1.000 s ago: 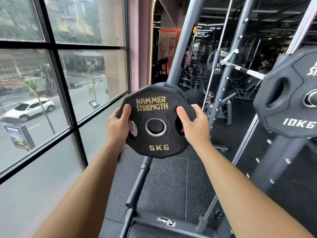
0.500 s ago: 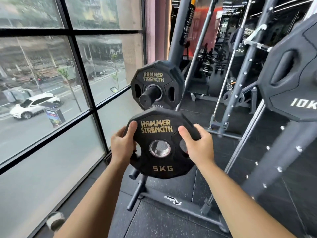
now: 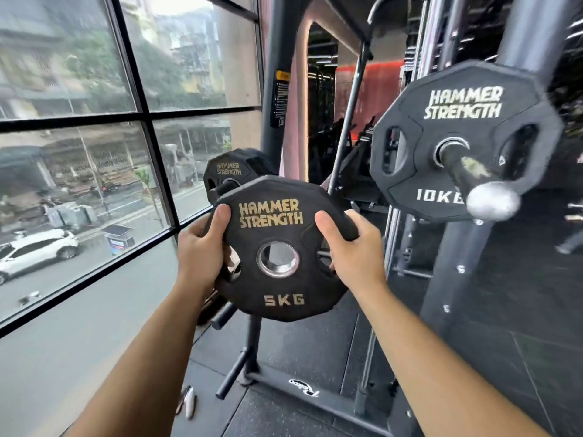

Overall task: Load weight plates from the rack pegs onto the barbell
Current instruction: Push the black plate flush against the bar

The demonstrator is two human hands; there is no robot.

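Grip: while the thumbs press on its face, the left hand and right hand clasp the 5 kg plate, with fingers hooked into its side holes.
Plate: off the rack, upright, lettering toward the person.
Behind: a second plate hangs on its peg.
Right: a 10 kg plate sits on a bar end, probably the barbell.
Next: square the centre hole to that bar and slide the plate on flat, keeping fingers clear between the plates.

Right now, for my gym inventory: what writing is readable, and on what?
"HAMMER STRENGTH", "5KG": gold, held black rubber plate.
"HAMMER STRENGTH": gold, black plate behind it.
"HAMMER STRENGTH", "10K", rest hidden: white, larger black plate.
White script on rack base, yellow post label: too blurred.
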